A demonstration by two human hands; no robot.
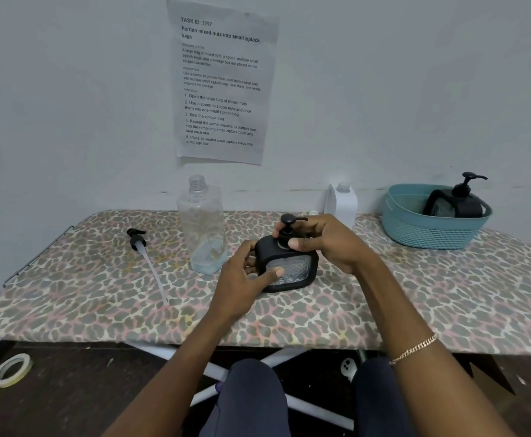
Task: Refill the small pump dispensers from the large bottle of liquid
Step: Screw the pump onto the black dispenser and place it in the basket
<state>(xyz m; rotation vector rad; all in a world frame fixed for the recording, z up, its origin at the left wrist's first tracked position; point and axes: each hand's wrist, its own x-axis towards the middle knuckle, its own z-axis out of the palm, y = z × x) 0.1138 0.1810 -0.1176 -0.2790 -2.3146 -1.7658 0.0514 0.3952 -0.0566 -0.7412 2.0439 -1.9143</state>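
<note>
At frame centre, the left hand [245,275] clasped the square black dispenser with a clear ribbed window [286,266], upright on the leopard-print board [100,294]; the right hand [324,241] pinched its black pump head [289,227]. The tall clear plastic bottle [202,225], uncapped and nearly empty, stood just left, nearer the left hand.

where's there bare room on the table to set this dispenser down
Free patches: the near strip along the front edge of the table, the left end beyond the loose pump, and the stretch right of the right hand below the basket. It is crowded mid-back around the large bottle.
</note>
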